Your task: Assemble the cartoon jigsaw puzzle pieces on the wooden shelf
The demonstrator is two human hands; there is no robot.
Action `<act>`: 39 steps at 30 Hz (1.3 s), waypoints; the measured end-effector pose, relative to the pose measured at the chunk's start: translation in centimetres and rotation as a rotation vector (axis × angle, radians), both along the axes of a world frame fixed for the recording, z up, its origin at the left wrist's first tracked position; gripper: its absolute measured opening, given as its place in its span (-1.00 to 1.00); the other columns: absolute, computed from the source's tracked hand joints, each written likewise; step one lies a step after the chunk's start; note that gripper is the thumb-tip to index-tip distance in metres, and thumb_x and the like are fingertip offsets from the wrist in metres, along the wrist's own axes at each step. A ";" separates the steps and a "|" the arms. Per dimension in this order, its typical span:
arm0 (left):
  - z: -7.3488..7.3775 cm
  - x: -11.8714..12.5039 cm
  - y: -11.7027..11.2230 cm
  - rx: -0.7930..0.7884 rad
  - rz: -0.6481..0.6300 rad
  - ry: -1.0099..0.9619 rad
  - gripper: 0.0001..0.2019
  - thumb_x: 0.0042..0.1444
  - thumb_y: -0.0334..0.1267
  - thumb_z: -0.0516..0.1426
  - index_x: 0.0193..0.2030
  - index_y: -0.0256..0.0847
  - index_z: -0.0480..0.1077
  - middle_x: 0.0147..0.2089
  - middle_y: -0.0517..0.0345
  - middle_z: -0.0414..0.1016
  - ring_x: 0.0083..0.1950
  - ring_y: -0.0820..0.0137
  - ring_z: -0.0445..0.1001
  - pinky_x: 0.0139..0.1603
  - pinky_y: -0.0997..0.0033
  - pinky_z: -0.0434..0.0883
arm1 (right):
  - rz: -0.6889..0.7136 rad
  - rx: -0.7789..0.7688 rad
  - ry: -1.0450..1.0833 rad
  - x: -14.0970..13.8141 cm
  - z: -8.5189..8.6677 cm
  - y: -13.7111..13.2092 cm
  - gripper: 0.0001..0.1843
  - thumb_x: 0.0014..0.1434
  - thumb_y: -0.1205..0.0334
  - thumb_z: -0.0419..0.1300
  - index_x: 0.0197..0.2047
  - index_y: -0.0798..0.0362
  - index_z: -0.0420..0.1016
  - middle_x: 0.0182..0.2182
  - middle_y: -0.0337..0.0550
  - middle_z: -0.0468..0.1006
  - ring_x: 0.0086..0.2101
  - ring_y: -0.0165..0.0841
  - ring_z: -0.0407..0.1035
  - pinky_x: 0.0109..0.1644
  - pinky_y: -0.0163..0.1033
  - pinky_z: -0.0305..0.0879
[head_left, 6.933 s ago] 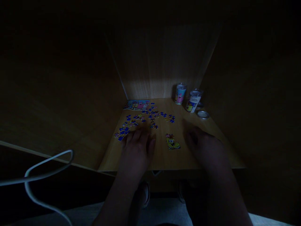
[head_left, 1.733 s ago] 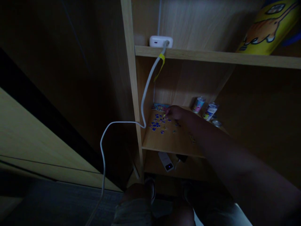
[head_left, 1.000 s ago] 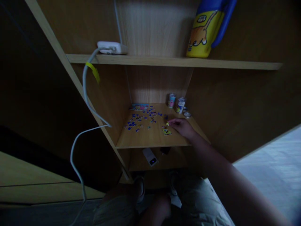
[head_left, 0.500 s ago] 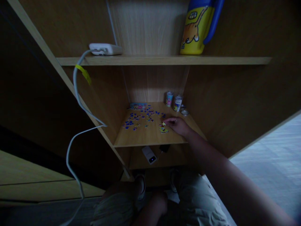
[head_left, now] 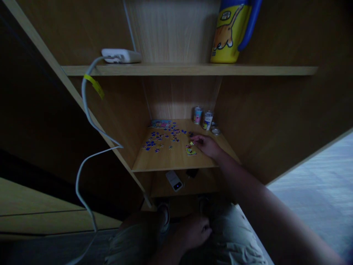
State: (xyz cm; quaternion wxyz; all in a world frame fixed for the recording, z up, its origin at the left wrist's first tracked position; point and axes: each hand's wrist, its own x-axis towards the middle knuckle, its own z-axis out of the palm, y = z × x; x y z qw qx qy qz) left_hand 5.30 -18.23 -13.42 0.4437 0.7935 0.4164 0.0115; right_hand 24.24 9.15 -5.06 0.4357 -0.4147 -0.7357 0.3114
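My right hand (head_left: 206, 144) reaches over the middle shelf, thumb and fingertips pinching a small yellow jigsaw piece (head_left: 191, 143). Just below that piece lies a small joined patch of jigsaw (head_left: 191, 151) with a yellow cartoon picture. Loose jigsaw pieces (head_left: 154, 138), many blue side up, are scattered to the left of it. Low in the view, my left hand (head_left: 197, 230) rests by my lap with curled fingers, dim but with nothing visible in it.
At the back of the shelf lie a printed picture strip (head_left: 160, 124), two small cans (head_left: 197, 115) and round lids (head_left: 215, 131). Overhead, the upper shelf (head_left: 176, 70) carries a yellow mug (head_left: 226, 35) and a white device (head_left: 121, 56) with a hanging cable. A power bank (head_left: 173, 180) lies below.
My left hand has come up and forward, so its curled fingers now show. The right hand, still pinching the yellow piece, has shifted only slightly. The view has moved a little.
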 end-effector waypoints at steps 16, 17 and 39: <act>14.1 -5.7 20.7 0.872 0.407 -0.012 -0.89 0.38 -0.35 0.20 -0.22 -0.15 0.51 -0.18 -0.01 0.64 -0.11 0.17 0.61 0.07 0.20 0.53 | -0.062 0.043 0.003 -0.6 0.8 -0.4 -0.77 0.36 0.03 0.31 -0.13 -0.01 0.69 -0.14 -0.06 0.80 -0.14 -0.21 0.64 0.10 -0.08 0.55; 13.5 -5.8 21.0 0.885 0.419 -0.034 -0.91 0.40 -0.34 0.19 -0.16 -0.16 0.53 -0.15 -0.01 0.65 -0.09 0.17 0.62 0.10 0.19 0.54 | -0.060 0.034 0.017 -0.6 0.8 -0.4 -0.77 0.34 0.02 0.32 -0.14 -0.01 0.69 -0.16 -0.06 0.80 -0.15 -0.21 0.63 0.09 -0.08 0.56; 12.1 -6.0 21.5 0.949 0.197 -0.076 -0.86 0.40 -0.25 0.26 -0.02 -0.08 0.69 -0.02 0.01 0.69 0.10 0.15 0.64 0.31 0.06 0.57 | -0.052 -0.075 0.175 -0.8 0.4 -0.1 -0.75 0.10 0.03 0.46 -0.21 -0.01 0.69 -0.26 -0.14 0.79 -0.22 -0.24 0.61 0.01 -0.12 0.55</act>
